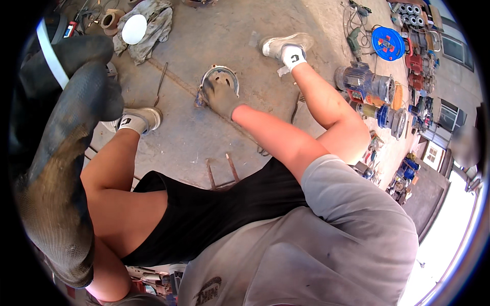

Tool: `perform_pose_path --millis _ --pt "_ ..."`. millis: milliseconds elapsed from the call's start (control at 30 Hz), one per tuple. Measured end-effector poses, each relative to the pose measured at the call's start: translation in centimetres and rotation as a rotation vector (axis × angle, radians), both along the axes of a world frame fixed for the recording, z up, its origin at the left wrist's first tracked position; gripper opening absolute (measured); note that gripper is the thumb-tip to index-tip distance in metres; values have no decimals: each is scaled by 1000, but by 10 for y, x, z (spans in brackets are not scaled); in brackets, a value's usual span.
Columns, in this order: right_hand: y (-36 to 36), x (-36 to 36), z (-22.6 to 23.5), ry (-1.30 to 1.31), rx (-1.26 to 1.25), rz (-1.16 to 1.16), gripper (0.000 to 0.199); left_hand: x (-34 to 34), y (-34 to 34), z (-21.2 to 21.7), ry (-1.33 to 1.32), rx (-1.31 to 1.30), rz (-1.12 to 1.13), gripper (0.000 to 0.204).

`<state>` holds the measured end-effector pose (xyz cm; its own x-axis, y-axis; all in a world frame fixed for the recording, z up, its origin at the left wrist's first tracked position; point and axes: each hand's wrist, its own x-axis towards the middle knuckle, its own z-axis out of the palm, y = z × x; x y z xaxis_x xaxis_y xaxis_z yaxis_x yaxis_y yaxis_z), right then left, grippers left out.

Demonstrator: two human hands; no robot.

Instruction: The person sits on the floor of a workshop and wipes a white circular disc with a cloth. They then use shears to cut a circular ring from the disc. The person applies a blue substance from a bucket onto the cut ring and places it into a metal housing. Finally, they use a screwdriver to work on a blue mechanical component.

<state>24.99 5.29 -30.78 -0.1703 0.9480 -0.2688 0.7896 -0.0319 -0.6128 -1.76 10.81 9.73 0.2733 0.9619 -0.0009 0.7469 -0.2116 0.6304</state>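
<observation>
My left hand [61, 153], in a dark, worn work glove, is raised very close at the left, large in view. Its fingers are bent together next to a pale narrow strip [52, 57]; what they hold, if anything, is hidden. Low between my feet, my right hand [222, 98] wears a dirty grey glove. Its fingers close over the left side of a round metal motor end cover [236, 79] with a raised rim and slots, at floor level. A small rusty piece [199, 99] shows beside those fingers.
A white disc [134, 29] lies on a crumpled grey rag [158, 23], near a rusty ring [109, 22]. A thin rod [162, 84] lies by my left shoe. To the right are a blue cable reel [388, 43], a green drill [354, 42] and an electric motor [363, 81].
</observation>
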Motion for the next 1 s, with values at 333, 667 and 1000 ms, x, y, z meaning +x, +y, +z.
perform_pose_path --millis 333,667,1000 --pt "-2 133 24 -117 -308 263 38 1 -2 -2 -2 18 -34 34" --pt "25 115 -27 -44 -93 253 36 1 6 -13 35 43 -79 34" --pt "-95 52 -42 -217 46 -115 42 2 11 -9 68 134 -169 35"
